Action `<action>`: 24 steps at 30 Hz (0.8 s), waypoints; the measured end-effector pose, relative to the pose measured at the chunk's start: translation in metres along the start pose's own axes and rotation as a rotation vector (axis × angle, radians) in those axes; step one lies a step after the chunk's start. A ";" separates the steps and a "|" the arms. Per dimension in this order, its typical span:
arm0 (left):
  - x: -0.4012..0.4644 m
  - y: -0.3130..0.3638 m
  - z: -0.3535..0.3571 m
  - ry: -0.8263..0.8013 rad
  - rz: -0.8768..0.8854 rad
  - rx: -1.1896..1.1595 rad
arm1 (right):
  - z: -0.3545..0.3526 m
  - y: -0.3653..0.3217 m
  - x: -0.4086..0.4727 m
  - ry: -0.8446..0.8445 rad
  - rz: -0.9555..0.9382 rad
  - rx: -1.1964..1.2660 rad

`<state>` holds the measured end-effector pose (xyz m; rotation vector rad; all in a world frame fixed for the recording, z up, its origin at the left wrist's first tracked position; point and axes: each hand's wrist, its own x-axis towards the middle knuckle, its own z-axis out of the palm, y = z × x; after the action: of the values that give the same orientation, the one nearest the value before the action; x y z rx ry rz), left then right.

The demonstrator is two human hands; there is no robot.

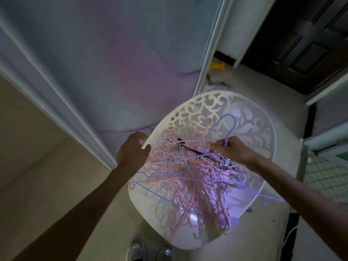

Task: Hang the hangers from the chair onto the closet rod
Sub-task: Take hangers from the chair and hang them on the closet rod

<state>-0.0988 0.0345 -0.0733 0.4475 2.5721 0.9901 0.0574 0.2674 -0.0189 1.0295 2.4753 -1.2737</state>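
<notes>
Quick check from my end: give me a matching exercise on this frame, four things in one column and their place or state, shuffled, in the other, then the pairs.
Things:
1. right hand
2. left hand
3. clip hanger
4. yellow object

States:
A. lies on top of the hanger pile
B. on the floor by the sliding door
C. pinches a blue hanger
D. open, at the chair edge

Pairs: 1-C, 2-D, 3-A, 4-B
</notes>
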 end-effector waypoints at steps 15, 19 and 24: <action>-0.149 0.043 -0.156 -0.582 -0.503 -0.905 | 0.082 -0.153 -0.151 -0.447 -0.080 0.476; -0.194 0.018 -0.201 -0.506 -0.512 -1.064 | 0.119 -0.198 -0.200 -0.599 -0.075 0.518; -0.246 -0.024 -0.257 -0.428 -0.424 -1.145 | 0.174 -0.245 -0.258 -0.621 -0.088 0.554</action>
<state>0.0066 -0.2312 0.1397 -0.1871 1.3070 1.7049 0.0646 -0.0925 0.1468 0.4833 1.7523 -1.9987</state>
